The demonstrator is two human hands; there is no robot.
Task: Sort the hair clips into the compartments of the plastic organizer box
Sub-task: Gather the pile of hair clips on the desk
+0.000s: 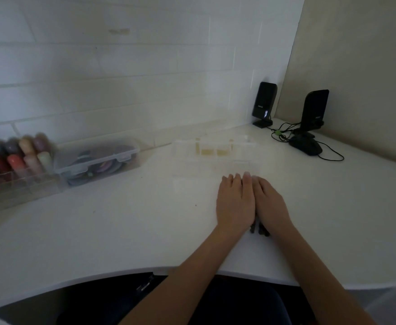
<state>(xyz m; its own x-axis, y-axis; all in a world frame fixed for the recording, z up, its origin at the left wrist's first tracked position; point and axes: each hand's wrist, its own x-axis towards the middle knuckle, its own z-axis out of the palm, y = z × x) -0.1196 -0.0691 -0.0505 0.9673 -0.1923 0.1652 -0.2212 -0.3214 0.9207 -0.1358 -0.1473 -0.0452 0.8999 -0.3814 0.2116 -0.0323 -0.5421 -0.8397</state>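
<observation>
Hands lie flat and side by side on the white worktop point(98, 231), palms down, fingers straight and close together: the left hand point(235, 202) and the right hand point(270, 205) touch along their inner edges. Dark hair clips point(259, 228) show only as a few small ends peeking out from the gap beneath the heels of the two palms, so the clips lie under the hands and against the worktop; their number and shape cannot be told. Just beyond the fingertips stands the clear plastic organizer box point(215, 153), faint and blurred, with a few yellowish patches in its middle compartments; the fingertips reach about to its near edge, though whether they touch it cannot be told. Further left, against the tiled wall, sits a lidded clear container point(98, 158) with coloured items inside, and beside it a clear rack of rounded bottles point(16, 158), blurred. In the right corner stand two black speakers point(263, 103) point(315, 109) with a black mouse point(306, 145) and cables near them. Small marks show on the speakers' fronts, but they are too small to read.
</observation>
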